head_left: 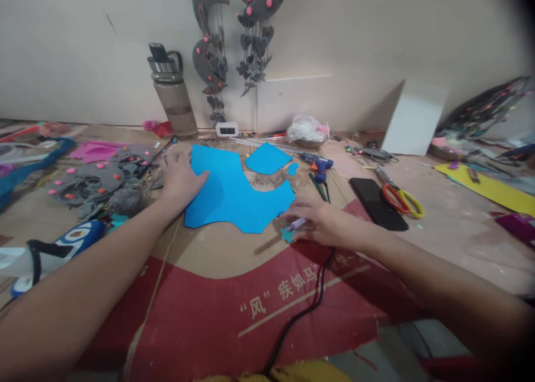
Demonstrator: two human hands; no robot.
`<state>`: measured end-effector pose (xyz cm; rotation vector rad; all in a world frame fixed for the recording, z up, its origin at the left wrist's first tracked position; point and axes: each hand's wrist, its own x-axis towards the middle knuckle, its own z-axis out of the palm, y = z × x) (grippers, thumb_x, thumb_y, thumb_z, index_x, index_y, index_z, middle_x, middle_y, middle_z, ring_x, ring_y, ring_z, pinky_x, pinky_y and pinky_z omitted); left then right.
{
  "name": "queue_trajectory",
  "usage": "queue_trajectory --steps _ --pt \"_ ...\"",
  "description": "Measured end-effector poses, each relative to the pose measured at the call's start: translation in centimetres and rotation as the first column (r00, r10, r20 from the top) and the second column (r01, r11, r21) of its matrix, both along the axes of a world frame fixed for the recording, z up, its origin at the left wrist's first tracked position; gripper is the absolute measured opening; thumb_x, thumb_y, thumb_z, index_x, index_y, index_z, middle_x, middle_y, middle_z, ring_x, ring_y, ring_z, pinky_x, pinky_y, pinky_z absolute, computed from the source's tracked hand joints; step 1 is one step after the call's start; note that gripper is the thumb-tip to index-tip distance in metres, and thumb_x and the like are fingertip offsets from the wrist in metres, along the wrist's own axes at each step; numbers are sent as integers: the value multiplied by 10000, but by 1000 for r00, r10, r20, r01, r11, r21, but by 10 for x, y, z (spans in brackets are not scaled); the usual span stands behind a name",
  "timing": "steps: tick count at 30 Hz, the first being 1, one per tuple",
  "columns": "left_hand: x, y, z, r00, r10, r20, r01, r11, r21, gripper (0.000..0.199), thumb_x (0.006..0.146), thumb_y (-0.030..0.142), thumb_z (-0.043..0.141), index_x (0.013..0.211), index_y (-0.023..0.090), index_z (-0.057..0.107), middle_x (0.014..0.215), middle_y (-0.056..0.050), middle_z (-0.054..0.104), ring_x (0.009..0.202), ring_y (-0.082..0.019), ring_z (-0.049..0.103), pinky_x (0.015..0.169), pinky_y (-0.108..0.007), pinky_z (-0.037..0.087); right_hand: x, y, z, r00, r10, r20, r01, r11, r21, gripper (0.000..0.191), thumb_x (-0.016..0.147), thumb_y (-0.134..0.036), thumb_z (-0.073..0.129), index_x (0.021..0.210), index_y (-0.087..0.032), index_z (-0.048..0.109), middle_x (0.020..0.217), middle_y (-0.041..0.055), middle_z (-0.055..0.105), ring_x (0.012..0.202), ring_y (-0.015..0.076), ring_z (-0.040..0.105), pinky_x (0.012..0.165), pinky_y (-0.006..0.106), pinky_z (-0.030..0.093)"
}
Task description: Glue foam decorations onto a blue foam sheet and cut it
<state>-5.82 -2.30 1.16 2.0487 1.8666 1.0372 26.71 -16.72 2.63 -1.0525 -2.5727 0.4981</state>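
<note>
A large blue felt sheet (225, 195) with curved cut edges lies on the cardboard. My left hand (181, 179) rests on its left edge, fingers spread. By its lower right corner, my right hand (311, 220) has its fingers closed around a pale purple pen (296, 224). A small teal star (287, 235) lies just below the pen's tip end, close to my right fingers. Behind the sheet is a smaller blue piece (267, 158), with a little blue scrap (293, 169) beside it.
Right of my hand are a black phone (378, 202), scissors (400, 197) and a blue glue gun (320, 166). A water bottle (175, 103) and a small clock (227, 129) stand near the wall. Grey felt pieces (94, 181) lie at left. A black cable (292, 318) crosses the red-printed cardboard.
</note>
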Motion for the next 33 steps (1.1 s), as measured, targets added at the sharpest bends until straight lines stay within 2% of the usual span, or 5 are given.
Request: queue_trajectory --steps 5,11,15,19,33 --pt "24 -30 7 964 -34 -263 101 964 244 731 839 358 647 1511 233 390 1566 -148 334 1450 -415 283 1189 -575 221 -9 -5 -4 998 -22 63 26 998 -62 219 909 -166 657 1112 -223 715 1105 86 633 1001 205 643 913 344 517" --pt "25 -30 0 959 15 -283 35 985 171 1012 772 376 722 1604 235 163 1664 -165 162 1484 -497 165 1156 -674 194 -14 -5 3 989 -69 131 86 987 -133 188 880 -168 686 1066 -176 667 1097 86 629 984 216 621 887 351 492" --pt "22 -27 -3 925 -118 -361 192 966 174 868 820 374 715 1566 206 305 1642 -178 243 1477 -482 204 1165 -654 204 -19 -7 7 973 -119 197 151 976 -154 177 873 -207 708 1030 -173 633 1061 83 635 966 224 607 833 329 464" --pt "36 -40 -8 702 -489 -518 577 817 12 527 910 425 640 1380 197 578 1537 -133 460 1412 -371 378 1177 -523 282 -26 -8 12 940 -219 263 267 949 -165 191 838 -197 731 990 -179 617 972 71 654 880 215 604 716 289 416" --pt "61 -103 6 547 -505 -667 489 840 -235 548 959 505 541 1359 136 605 1377 -197 594 1225 -397 542 965 -518 467 -24 -9 15 964 -150 219 200 954 -225 269 825 -197 768 1073 -170 665 1090 77 618 971 218 592 855 320 438"
